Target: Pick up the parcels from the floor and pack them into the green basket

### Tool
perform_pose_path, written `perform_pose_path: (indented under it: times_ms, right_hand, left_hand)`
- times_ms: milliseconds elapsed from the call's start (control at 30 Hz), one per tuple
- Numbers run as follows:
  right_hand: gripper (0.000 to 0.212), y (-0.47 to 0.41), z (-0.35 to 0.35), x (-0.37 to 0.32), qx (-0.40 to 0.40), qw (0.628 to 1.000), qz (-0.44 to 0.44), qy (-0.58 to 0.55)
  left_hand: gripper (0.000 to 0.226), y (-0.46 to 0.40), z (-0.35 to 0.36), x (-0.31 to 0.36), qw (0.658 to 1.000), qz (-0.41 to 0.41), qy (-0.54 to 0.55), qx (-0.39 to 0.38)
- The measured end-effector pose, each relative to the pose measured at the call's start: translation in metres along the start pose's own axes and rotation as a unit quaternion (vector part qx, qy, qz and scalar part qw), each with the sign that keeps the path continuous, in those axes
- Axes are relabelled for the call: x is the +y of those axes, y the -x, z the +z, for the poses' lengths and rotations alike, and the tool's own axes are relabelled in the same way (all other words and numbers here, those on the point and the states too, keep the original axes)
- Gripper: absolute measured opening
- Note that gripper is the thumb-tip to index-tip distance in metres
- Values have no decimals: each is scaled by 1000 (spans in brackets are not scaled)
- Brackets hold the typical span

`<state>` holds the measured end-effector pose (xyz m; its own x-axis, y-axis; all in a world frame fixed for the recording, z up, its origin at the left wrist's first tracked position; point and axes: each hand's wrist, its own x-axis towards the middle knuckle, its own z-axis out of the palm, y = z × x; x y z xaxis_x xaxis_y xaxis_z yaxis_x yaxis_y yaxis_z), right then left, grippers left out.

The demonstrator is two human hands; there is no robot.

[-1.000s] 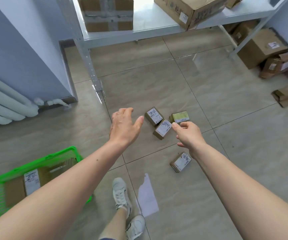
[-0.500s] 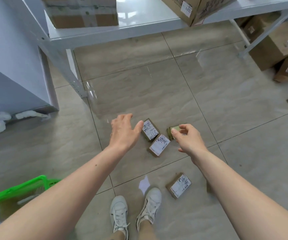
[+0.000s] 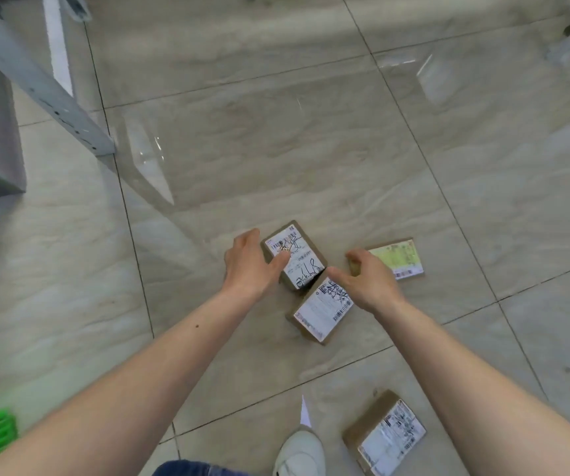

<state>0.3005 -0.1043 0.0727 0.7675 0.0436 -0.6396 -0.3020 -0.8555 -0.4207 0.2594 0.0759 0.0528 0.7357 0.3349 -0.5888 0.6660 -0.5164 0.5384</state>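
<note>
two hands spread, gripping nothing: my left hand [image 3: 249, 266] touches the far parcel [image 3: 293, 257], long axis running away from me; my right hand [image 3: 367, 281] hovers beside the green-labelled parcel [image 3: 402, 257].

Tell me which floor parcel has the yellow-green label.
The parcel with the yellow-green label lies farthest right in the cluster, just beyond the right hand. The other three parcels carry white labels.

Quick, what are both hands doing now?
Left hand: open, touching the brown cardboard parcel with the scribbled white label.
Right hand: open, holding nothing.
</note>
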Motion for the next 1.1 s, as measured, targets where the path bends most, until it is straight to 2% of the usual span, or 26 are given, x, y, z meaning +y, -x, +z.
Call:
perform_pose_path:
  times_ms: [200, 367, 500, 600, 800, 1100]
  right_hand:
    - [63, -82, 48, 26, -25, 997, -9, 73]
    - [41, -114, 67, 35, -65, 993, -3, 101]
    - [27, -121, 68, 41, -31, 996, -13, 85]
    - [23, -118, 64, 40, -6, 998, -18, 54]
    - [22, -88, 31, 7, 39, 997, -55, -34]
    - [26, 21, -37, -89, 36, 989, -77, -118]
  left_hand:
    - [92, -76, 54, -35, 998, -35, 28, -39]
    - [63, -101, 77, -51, 992, -31, 101, -64]
    - [49, -107, 81, -50, 997, 1, 62, -35]
    - [50, -107, 78, -47, 996, 10, 87, -12]
    - [61, -88, 42, -17, 981, 53, 169, 78]
    - [60, 22, -77, 49, 956, 41, 244, 158]
